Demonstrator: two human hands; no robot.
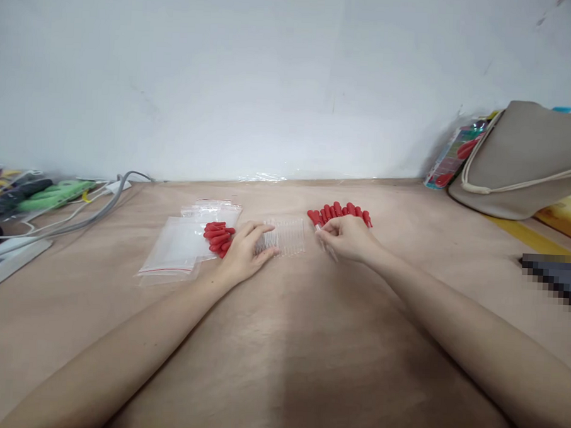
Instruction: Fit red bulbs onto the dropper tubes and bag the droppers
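My left hand (246, 253) lies on a row of clear glass dropper tubes (287, 235) in the middle of the wooden table (280, 340), fingers bent over their left ends. A small heap of red rubber bulbs (217, 236) sits just left of that hand. My right hand (348, 237) is closed in a pinch on one clear dropper tube with a red bulb (319, 227). Behind it stands a row of red bulbs (342, 211).
Clear zip bags (182, 244) lie left of the red heap. Grey cables (96, 209) and coloured tools (40, 194) are at the far left. A beige bag (529, 161) and a packet (451, 155) lean on the wall at the right.
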